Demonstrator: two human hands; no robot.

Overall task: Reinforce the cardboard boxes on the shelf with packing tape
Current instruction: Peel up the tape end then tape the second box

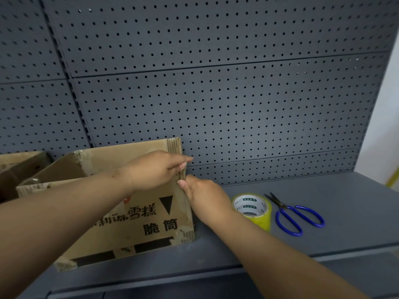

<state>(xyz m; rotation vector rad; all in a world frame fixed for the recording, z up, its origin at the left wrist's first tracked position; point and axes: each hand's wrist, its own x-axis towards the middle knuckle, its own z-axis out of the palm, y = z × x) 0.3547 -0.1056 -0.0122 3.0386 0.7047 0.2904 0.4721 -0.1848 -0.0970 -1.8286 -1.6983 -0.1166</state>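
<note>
Grip: brown cardboard box (133, 221) is pinched at its upright right corner, left hand (157, 169) above, right hand (207, 199) below
Place: box is stood near grey metal shelf (356, 201) front edge
Tape: yellow-green tape roll (255, 212) is laid rightward, nearest right hand

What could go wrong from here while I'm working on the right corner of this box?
1. The left hand and right hand both pinch the worn right corner of the cardboard box; a hard squeeze may crumple it or crease any tape there.
2. The box sits near the front edge of the shelf, so a tug could slide it off.
3. The right forearm passes close to the tape roll and scissors; a sideways sweep might knock them.
</note>
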